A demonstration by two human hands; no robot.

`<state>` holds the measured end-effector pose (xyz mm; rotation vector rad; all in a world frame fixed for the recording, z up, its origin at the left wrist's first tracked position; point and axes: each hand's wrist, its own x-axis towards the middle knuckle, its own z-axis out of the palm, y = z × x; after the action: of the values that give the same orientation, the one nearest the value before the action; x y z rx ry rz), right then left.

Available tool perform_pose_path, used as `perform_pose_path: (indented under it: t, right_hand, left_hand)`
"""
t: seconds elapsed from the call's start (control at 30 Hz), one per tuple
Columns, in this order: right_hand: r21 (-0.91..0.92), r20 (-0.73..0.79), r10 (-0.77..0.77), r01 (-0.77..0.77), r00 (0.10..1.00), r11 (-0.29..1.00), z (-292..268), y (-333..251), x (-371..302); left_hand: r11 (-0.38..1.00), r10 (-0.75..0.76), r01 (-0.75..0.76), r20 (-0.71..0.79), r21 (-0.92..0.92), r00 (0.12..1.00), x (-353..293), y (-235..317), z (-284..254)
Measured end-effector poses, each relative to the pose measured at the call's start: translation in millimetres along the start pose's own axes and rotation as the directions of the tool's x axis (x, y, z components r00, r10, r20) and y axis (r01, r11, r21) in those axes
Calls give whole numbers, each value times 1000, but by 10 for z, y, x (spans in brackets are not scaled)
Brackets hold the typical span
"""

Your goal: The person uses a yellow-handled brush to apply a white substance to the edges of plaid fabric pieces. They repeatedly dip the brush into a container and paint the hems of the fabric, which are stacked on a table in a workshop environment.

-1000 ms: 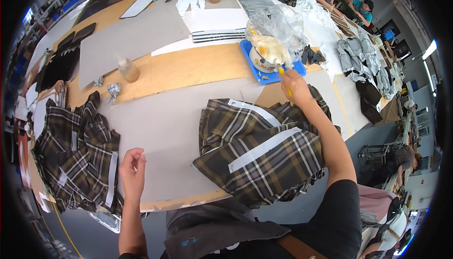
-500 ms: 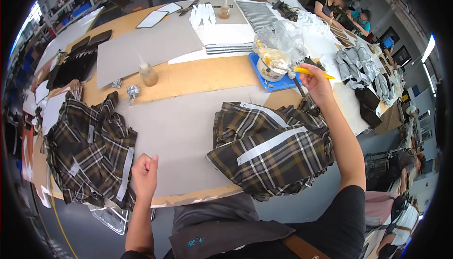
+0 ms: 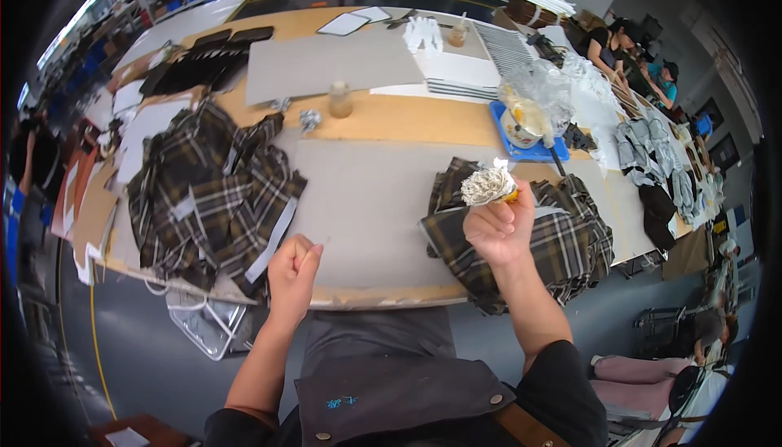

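Nearest the camera, a dark apron (image 3: 391,398) covers the person's front, and both bare forearms rise from it toward the table (image 3: 366,280). The left hand (image 3: 292,276) hovers over the table's near edge, its fingers curled together into a loose fist with nothing visible inside it. The right hand (image 3: 498,225) is raised above the table, fingers clamped on the yellow handle of a brush (image 3: 487,184), whose pale, frayed bristle head stands up just above the knuckles.

Directly beneath and behind that hand lies a folded plaid garment (image 3: 538,239) with light strips across it, resting on a grey board (image 3: 371,194) and hanging over the table's right near edge. Well to the left, a second plaid garment (image 3: 216,190) is spread out, its near part draping off the edge above a metal tray (image 3: 199,329) below the table.

Further back, a small bottle (image 3: 340,101) stands on the bare wood, and to the right a blue tray (image 3: 521,133) holds a bowl under crumpled clear plastic. Beyond these lie another grey board (image 3: 334,60) and a stack of white sheets (image 3: 456,72). At the far side and far right, other people work.
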<state>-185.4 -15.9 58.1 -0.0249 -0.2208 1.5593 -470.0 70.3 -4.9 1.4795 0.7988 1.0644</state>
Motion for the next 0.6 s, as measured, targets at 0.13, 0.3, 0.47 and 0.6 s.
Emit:
perform_pose_path:
  t: [0.13,0.3,0.47,0.6]
  right_hand:
    - [113,18,86,-88,996,990,-189,642,-109]
    - [-201,-1,-9,8,1000,980,-252,1241,-308]
    - [-842,162,-281,281,946,461,-361,1946,-278]
    - [-922,189,-246,258,951,289,-449,2383,-112]
  left_hand:
    - [994,-69,68,-7,-88,998,-429,-11,-199]
    - [951,-128,140,61,-275,990,-863,30,-333]
    - [915,-307,313,65,-254,950,-1046,40,-301]
    - [999,45,-46,-81,-10,996,-1091,-236,9]
